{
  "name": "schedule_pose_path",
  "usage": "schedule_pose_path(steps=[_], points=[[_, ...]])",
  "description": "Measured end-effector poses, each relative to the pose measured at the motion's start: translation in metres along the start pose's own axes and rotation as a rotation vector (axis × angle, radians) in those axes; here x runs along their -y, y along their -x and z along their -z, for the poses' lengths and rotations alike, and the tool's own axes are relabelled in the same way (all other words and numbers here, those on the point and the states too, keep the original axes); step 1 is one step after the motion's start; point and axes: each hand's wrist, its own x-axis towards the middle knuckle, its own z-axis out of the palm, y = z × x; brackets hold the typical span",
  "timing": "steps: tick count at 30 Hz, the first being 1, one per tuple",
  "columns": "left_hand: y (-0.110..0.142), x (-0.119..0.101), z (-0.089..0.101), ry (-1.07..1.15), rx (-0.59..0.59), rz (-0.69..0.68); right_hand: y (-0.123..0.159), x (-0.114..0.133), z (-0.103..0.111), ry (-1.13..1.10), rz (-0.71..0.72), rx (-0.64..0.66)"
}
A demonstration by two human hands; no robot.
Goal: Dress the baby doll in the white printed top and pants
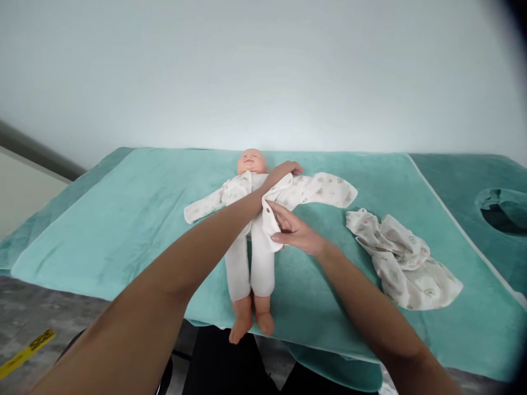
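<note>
A baby doll (252,160) lies on its back on a teal towel (123,219), feet toward me, in a white patterned top (313,189) and white leggings. My left hand (283,170) reaches across the doll's chest and grips the top near its shoulder. My right hand (293,227) pinches the lower edge of the open top beside the doll's waist. The doll's far sleeve lies spread out empty to the right.
A crumpled patterned garment (405,260) lies on the towel to the right of the doll. The towel covers a padded table; a darker teal part with a hole (500,214) is at far right. Grey floor shows at lower left.
</note>
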Motion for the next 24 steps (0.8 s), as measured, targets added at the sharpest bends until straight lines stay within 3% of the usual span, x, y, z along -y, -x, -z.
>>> schedule_pose_path(steps=[3, 7, 10, 14, 18, 21, 24], points=[[0.014, -0.007, 0.026, 0.028, -0.031, -0.001, 0.002, -0.001, 0.010, 0.015, -0.017, -0.006], [0.042, -0.003, 0.062, -0.045, -0.121, -0.106, 0.006, 0.006, 0.015, 0.010, -0.036, 0.064], [0.059, 0.008, 0.080, -0.139, -0.252, -0.044, 0.007, 0.003, 0.016, 0.012, -0.038, 0.054], [0.080, 0.017, 0.094, -0.204, -0.393, 0.128, 0.005, -0.014, 0.027, 0.151, 0.043, -0.304], [0.120, 0.024, 0.100, -0.163, -0.403, 0.291, 0.002, -0.025, 0.042, 0.425, 0.086, -0.640], [0.157, 0.037, 0.090, -0.006, -0.360, 0.491, 0.002, -0.023, 0.045, 0.715, 0.037, -0.762], [0.181, 0.055, 0.068, 0.197, -0.262, 0.629, 0.001, -0.020, 0.043, 0.990, -0.010, -0.814]])
